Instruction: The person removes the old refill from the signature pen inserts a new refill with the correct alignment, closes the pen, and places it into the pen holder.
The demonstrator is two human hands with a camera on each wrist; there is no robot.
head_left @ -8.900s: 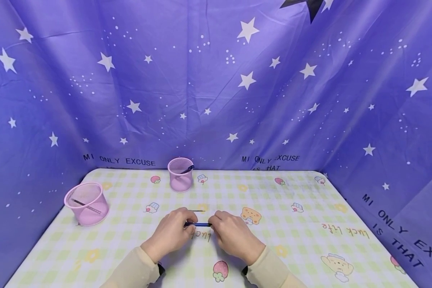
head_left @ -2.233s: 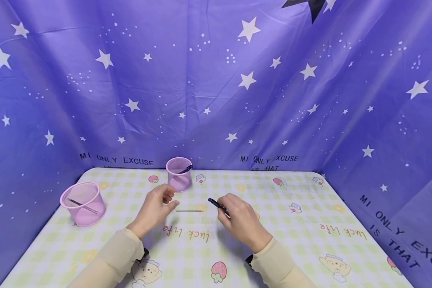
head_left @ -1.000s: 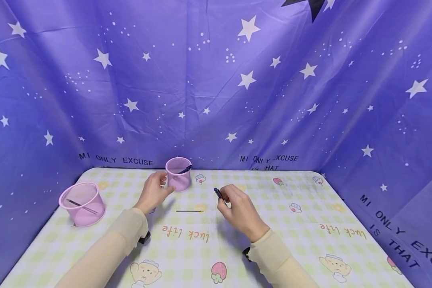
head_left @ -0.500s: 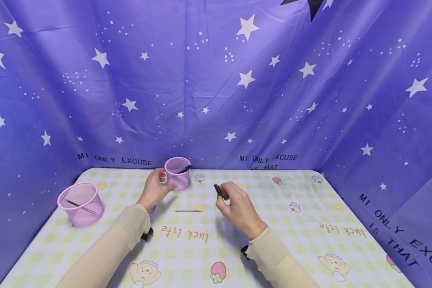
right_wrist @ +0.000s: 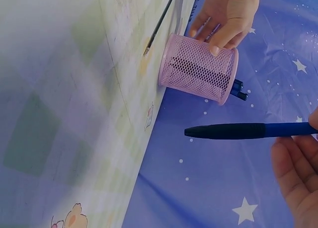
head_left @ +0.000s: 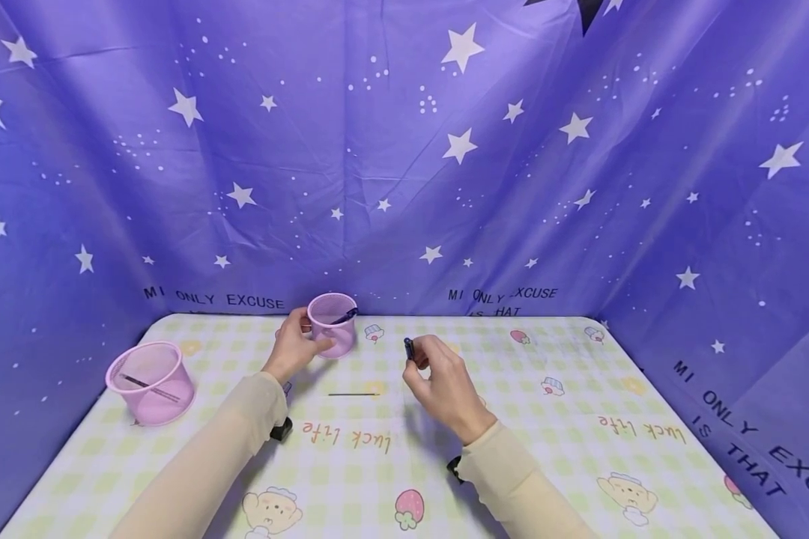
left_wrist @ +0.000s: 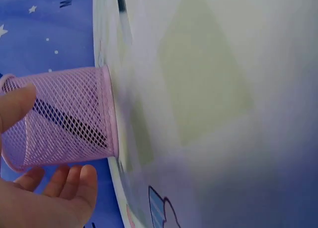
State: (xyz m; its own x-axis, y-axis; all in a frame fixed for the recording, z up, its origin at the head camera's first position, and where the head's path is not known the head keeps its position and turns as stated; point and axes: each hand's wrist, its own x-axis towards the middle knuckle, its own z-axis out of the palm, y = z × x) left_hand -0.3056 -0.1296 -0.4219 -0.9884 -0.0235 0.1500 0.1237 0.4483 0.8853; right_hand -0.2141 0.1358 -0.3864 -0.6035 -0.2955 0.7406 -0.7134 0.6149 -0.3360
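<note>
A pink mesh pen holder (head_left: 341, 343) stands near the back of the table with a dark pen (head_left: 346, 317) leaning inside it. My left hand (head_left: 292, 346) holds this holder at its left side; the left wrist view shows the thumb on one side of the mesh and the fingers on the other. In my right hand (head_left: 448, 385), a blue click pen (right_wrist: 236, 131) with a black grip is pinched above the table, its tip pointing down. A thin pen refill (head_left: 353, 394) lies on the cloth between both hands, its metal tip to the right.
A second, wider pink mesh holder (head_left: 162, 403) stands at the table's left with a thin dark stick (head_left: 135, 381) inside. The checked tablecloth (head_left: 539, 457) ends at a purple starry curtain (head_left: 404, 172) behind and at the sides.
Earlier both hands held the blue pen together. The left hand has since let go and reached the back holder; the right hand has tipped the pen upright and moved it slightly farther back.
</note>
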